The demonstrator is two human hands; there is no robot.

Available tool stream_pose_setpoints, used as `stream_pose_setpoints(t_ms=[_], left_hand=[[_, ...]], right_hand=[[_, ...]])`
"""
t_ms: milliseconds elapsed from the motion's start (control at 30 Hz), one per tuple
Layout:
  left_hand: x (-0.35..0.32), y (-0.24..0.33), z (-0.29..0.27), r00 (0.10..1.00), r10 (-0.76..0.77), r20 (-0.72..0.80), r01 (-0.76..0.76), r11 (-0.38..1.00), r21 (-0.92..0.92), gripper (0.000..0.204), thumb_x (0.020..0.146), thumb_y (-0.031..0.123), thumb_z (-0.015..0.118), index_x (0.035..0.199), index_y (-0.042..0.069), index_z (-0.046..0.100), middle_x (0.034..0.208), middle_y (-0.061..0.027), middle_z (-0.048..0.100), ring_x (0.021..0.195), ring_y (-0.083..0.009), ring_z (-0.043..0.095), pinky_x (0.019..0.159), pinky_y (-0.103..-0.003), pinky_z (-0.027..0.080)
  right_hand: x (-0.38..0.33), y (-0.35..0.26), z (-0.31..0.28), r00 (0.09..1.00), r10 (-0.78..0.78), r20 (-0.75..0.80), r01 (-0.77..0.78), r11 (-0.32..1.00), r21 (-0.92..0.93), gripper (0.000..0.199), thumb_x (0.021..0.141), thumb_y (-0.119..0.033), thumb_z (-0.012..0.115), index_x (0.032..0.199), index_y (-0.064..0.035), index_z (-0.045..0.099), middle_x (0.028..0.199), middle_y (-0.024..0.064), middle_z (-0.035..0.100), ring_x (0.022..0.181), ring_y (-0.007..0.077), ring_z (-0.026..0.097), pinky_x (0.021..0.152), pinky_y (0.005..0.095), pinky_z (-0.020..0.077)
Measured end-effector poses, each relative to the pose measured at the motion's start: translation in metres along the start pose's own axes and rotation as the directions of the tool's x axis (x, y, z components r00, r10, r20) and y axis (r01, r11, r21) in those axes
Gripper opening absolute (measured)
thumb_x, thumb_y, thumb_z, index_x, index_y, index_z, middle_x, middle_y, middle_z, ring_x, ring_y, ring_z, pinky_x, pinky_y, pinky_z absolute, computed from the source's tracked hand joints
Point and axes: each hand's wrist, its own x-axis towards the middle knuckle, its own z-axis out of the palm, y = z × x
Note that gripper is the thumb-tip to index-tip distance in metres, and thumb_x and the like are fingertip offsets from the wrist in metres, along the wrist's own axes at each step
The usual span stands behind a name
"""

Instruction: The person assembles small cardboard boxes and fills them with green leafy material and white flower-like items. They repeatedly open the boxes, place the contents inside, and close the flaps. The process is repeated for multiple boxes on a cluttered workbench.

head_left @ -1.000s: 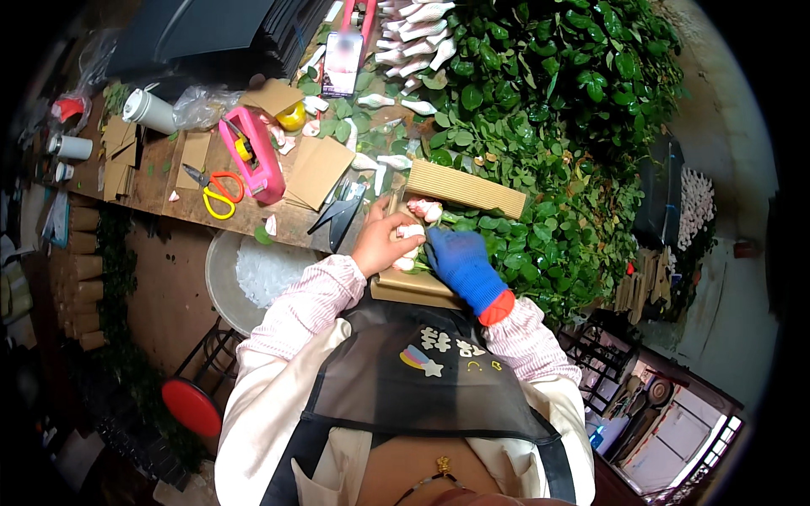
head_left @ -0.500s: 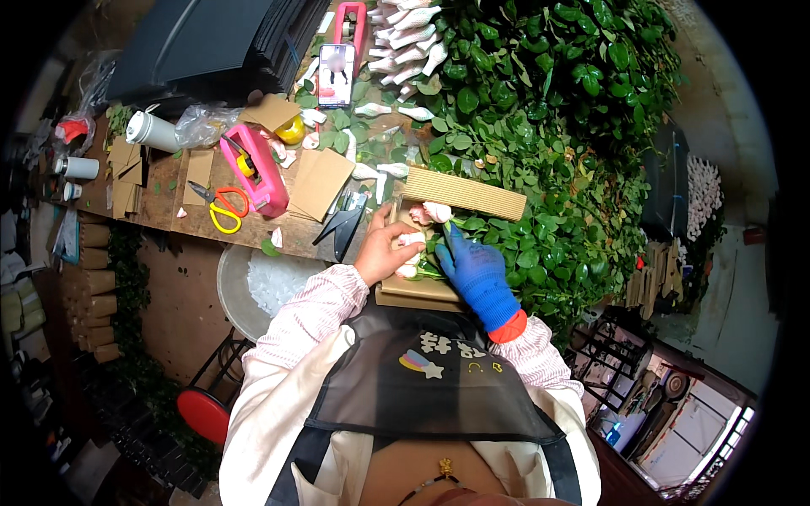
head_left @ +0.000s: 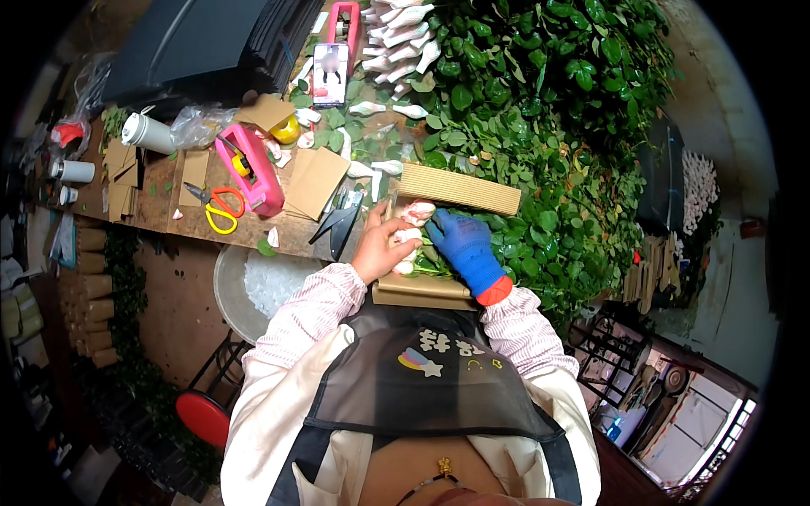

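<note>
At the near edge of the bench [head_left: 291,236], left fingers [head_left: 401,250] grasped pink roses [head_left: 418,211] on brown cardboard [head_left: 422,293], probably best held lightly against bruising, though whether gloved right fingers [head_left: 441,228] gripped anything was unclear.

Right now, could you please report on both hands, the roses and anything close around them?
Bare left hand on the pale pink rose heads. Blue-gloved right hand close beside them, grip unclear. Brown corrugated cardboard strip just beyond.

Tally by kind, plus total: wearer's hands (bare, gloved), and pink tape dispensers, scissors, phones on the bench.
Bare left hand: 1
Blue-gloved right hand: 1
Pink tape dispensers: 2
Scissors: 1
Phone: 1
Total: 6
</note>
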Motion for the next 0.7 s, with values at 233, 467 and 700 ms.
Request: stream_pose_setpoints(t_ms=[233,467,700], left_hand=[[0.003,0.009,-0.006,1.000,0.000,0.003,0.000,1.000,-0.019,0.078,0.080,0.031,0.083,0.144,0.005,0.045,0.138,-0.0230,0.045,0.132,-0.0394,0.044,0.115,-0.045,0.035],[0.018,-0.002,0.005,0.994,-0.095,-0.047,0.093,0.995,-0.041,0.055,0.082,0.032,0.082,0.127,0.005,0.063,0.139,-0.0242,0.046,0.132,-0.0371,0.043,0.112,-0.043,0.037],[0.019,-0.004,0.013,0.986,0.037,-0.162,-0.022,0.995,0.096,0.043,0.084,0.019,0.083,0.116,-0.004,0.068,0.126,-0.0141,0.053,0.111,-0.0225,0.058,0.096,-0.034,0.048]], right_hand=[[0.000,0.001,0.012,0.998,-0.050,-0.049,0.048,0.998,-0.036,0.028,0.094,-0.041,0.058,0.104,-0.0166,0.065,0.085,0.0118,0.072,0.081,0.0345,0.070,0.070,0.0486,0.0521],[0.002,0.004,0.021,0.989,-0.106,-0.106,0.093,0.988,-0.120,0.026,0.092,-0.038,0.063,0.109,-0.0179,0.063,0.082,0.0132,0.071,0.071,0.0349,0.068,0.062,0.0481,0.0516],[-0.029,0.004,-0.004,0.981,0.160,-0.112,-0.009,0.607,0.794,0.032,0.094,-0.015,0.062,0.125,-0.0087,0.065,0.094,0.0161,0.073,0.075,0.0344,0.070,0.074,0.0445,0.0560]])
